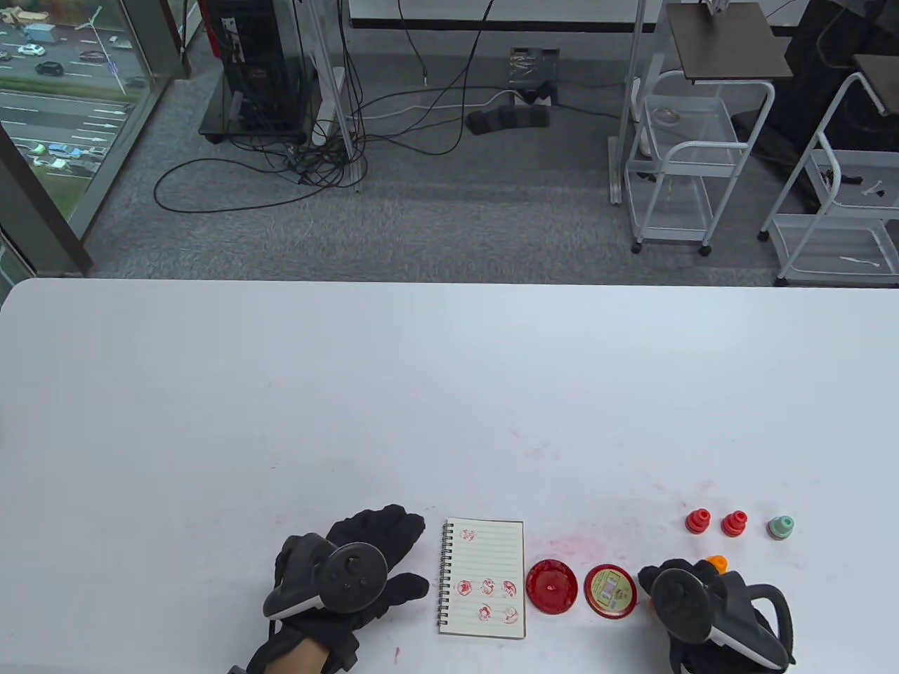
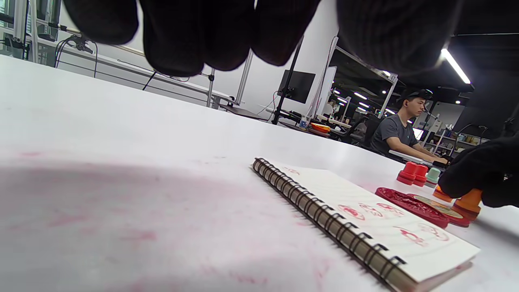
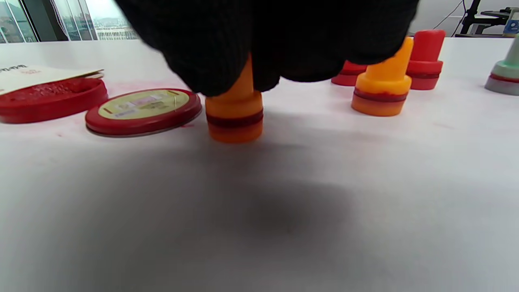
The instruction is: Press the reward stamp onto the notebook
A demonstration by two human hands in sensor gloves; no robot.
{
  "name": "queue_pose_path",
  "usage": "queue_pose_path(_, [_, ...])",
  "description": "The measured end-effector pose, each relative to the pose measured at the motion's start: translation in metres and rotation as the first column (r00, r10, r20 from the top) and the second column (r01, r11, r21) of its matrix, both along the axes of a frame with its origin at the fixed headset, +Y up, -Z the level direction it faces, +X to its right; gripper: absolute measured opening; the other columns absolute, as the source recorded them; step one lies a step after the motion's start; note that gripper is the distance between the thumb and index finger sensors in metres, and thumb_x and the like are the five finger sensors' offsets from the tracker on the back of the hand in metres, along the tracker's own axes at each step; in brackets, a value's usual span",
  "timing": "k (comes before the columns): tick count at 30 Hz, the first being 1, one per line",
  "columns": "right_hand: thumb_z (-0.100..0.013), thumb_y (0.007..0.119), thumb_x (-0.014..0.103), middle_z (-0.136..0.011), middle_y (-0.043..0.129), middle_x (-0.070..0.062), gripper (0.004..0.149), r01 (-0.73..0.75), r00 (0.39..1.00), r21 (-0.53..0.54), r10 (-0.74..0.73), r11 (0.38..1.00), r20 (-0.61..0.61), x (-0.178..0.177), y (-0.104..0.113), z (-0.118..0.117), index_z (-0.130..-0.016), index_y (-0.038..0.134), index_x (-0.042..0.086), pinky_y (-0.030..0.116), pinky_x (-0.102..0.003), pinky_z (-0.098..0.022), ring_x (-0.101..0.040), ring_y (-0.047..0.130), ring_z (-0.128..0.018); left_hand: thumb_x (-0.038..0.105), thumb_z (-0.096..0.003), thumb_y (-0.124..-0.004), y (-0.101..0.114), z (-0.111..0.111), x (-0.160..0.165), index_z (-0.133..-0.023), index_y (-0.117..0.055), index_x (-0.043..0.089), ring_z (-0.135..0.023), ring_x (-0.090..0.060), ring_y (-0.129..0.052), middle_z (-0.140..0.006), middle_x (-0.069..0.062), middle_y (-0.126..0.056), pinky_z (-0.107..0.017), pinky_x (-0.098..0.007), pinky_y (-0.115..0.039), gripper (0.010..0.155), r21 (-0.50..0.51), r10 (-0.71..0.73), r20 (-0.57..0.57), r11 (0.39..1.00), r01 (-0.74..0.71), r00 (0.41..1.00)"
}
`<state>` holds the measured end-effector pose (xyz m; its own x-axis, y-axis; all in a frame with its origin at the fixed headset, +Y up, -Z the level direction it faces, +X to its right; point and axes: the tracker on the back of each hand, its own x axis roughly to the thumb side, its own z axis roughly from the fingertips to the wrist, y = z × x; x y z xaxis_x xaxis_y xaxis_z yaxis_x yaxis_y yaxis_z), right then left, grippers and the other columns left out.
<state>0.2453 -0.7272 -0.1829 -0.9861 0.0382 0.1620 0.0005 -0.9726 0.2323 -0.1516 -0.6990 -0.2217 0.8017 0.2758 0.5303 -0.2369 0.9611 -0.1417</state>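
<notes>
The table view looks down from above, while both wrist views skim the table closely, sharing the notebook.

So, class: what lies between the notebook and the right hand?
In the table view, between notebook and right hand: the open ink pad, then its lid.

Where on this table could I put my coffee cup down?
The whole far half of the table beyond the notebook is bare, and the left end too. The near right is crowded: ink pad, its lid, stamps and the right hand.
</notes>
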Motion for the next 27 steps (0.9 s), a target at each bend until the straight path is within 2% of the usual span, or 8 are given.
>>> queue_pose_path(6, [-0.039, 0.086, 0.029, -0.099, 0.074, -0.009, 0.059, 0.082, 0.995, 0.064, -0.085, 0.995, 0.053, 0.012, 0.019, 0.004, -0.095, 0.069, 0.023, 0.074, -0.05, -0.057, -0.037, 0.078, -0.078, 0.061, -0.0398, -0.074, 0.001, 0.0, -0.001, -0.11, -0.066, 0.017, -0.096, -0.043, -0.077, -0.113, -0.018, -0.066, -0.069, -0.062, -0.068, 0.083, 0.0, -0.008, -0.006, 1.0, 0.008, 1.0])
queue_pose_path(9, [-0.039, 0.085, 0.029, -0.1, 0.074, -0.01, 0.057, 0.106, 0.988, 0.142, -0.12, 0.984, 0.093, 0.022, 0.035, 0.005, -0.094, 0.071, 0.023, 0.073, -0.052, -0.057, -0.04, 0.078, -0.08, 0.061, -0.0397, -0.074, 0.001, -0.001, -0.003, -0.11, -0.066, 0.017, -0.095, -0.043, -0.078, -0.113, -0.018, -0.066, -0.069, -0.062, -0.068, 0.083, 0.003, -0.006, -0.012, 1.0, 0.006, 1.0])
queue_pose_path(12, [-0.041, 0.086, 0.027, -0.102, 0.074, -0.011, 0.055, 0.056, 0.987, 0.197, -0.083, 0.979, 0.135, 0.036, 0.05, 0.0, -0.094, 0.073, 0.024, 0.072, -0.055, -0.059, -0.042, 0.077, -0.083, 0.061, -0.0398, -0.074, 0.003, -0.001, -0.005, -0.11, -0.066, 0.017, -0.095, -0.043, -0.078, -0.113, -0.018, -0.066, -0.069, -0.062, -0.068, 0.083, 0.004, 0.003, -0.018, 1.0, -0.003, 1.0])
queue_pose_path(15, [-0.041, 0.086, 0.027, -0.106, 0.07, -0.01, 0.055, -0.042, 0.986, 0.134, 0.02, 0.99, 0.168, 0.05, 0.057, -0.009, -0.095, 0.072, 0.029, 0.07, -0.057, -0.062, -0.043, 0.074, -0.087, 0.061, -0.0398, -0.074, 0.003, -0.001, -0.005, -0.11, -0.066, 0.017, -0.095, -0.043, -0.078, -0.113, -0.019, -0.066, -0.069, -0.062, -0.068, 0.083, 0.006, 0.001, -0.02, 1.0, -0.001, 1.0])
queue_pose_path(17, [-0.042, 0.085, 0.028, -0.106, 0.069, -0.01, 0.055, -0.087, 0.979, 0.107, 0.065, 0.99, 0.195, 0.057, 0.054, -0.013, -0.095, 0.071, 0.029, 0.07, -0.057, -0.062, -0.043, 0.074, -0.086, 0.061, -0.04, -0.074, 0.003, -0.001, -0.005, -0.11, -0.066, 0.017, -0.095, -0.043, -0.078, -0.113, -0.018, -0.066, -0.069, -0.062, -0.068, 0.083, 0.006, -0.001, -0.019, 1.0, 0.001, 1.0])
queue_pose_path(21, [-0.04, 0.086, 0.029, -0.1, 0.077, -0.011, 0.055, -0.073, 0.979, 0.158, 0.04, 0.985, 0.202, 0.065, 0.026, -0.016, -0.093, 0.074, 0.027, 0.077, -0.053, -0.056, -0.039, 0.084, -0.077, 0.061, -0.0399, -0.074, 0.003, -0.001, -0.005, -0.11, -0.066, 0.017, -0.095, -0.043, -0.078, -0.113, -0.018, -0.066, -0.068, -0.062, -0.068, 0.083, 0.007, -0.004, -0.02, 1.0, 0.004, 1.0])
queue_pose_path(23, [-0.04, 0.085, 0.031, -0.101, 0.076, -0.01, 0.056, -0.089, 0.977, 0.066, 0.074, 0.994, 0.2, 0.065, 0.018, -0.02, -0.095, 0.071, 0.028, 0.076, -0.052, -0.057, -0.039, 0.084, -0.078, 0.06, -0.04, -0.074, 0.003, -0.001, -0.004, -0.109, -0.068, 0.017, -0.095, -0.042, -0.079, -0.112, -0.018, -0.068, -0.068, -0.062, -0.069, 0.081, 0.03, -0.032, -0.021, 0.999, 0.032, 0.999])
queue_pose_path(27, [-0.04, 0.085, 0.032, -0.099, 0.078, -0.01, 0.056, -0.097, 0.978, 0.084, 0.08, 0.992, 0.191, 0.064, 0.008, -0.027, -0.095, 0.071, 0.027, 0.079, -0.05, -0.055, -0.037, 0.088, -0.074, 0.06, -0.04, -0.074, 0.001, -0.002, -0.003, -0.108, -0.069, 0.017, -0.094, -0.042, -0.08, -0.111, -0.018, -0.069, -0.068, -0.061, -0.069, 0.08, 0.034, -0.065, -0.023, 0.997, 0.066, 0.998])
